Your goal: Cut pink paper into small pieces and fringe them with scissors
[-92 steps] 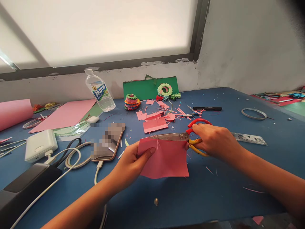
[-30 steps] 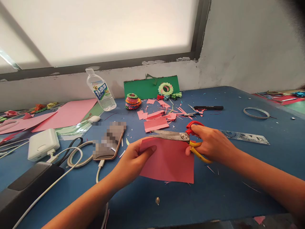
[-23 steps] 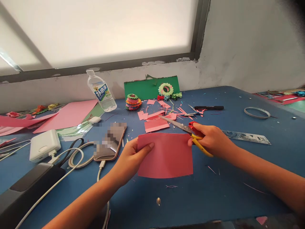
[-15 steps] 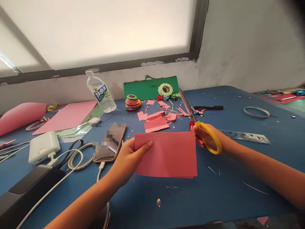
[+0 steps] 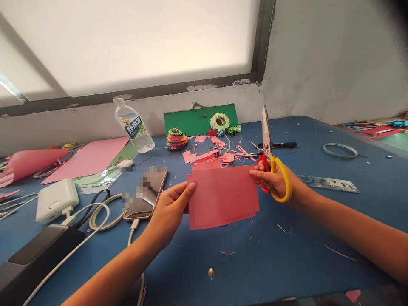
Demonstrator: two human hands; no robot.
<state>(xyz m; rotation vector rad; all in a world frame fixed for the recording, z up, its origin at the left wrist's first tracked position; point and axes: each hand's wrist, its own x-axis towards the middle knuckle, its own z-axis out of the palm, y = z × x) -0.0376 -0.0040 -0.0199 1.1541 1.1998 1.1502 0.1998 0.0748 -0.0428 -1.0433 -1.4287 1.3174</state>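
My left hand [image 5: 168, 208] is closed on the left edge of some red-pink paper sheets [image 5: 225, 195], thumb on the front. The sheets are layered and slightly out of line at their edges, held up over the table. My right hand [image 5: 276, 178] pinches their upper right edge between thumb and fingers. It also holds the scissors [image 5: 267, 131], whose red and yellow handles hang around the fingers. Their blades point up and look closed. Behind the sheets lie pink paper scraps [image 5: 207, 156].
A blue table [image 5: 287, 263] bears a phone [image 5: 149, 193], a white charger [image 5: 57, 199], a black power bank [image 5: 41, 259] and cables on the left. A bottle [image 5: 135, 127], paper rosettes [image 5: 176, 139] and green card [image 5: 188, 123] stand behind. A ruler [image 5: 330, 183] and tape ring [image 5: 340, 150] lie right.
My right hand has come to the sheets and now pinches their right edge. The scissors have swung from leaning left to nearly upright. The sheets have risen slightly and tilted, their edges more offset.
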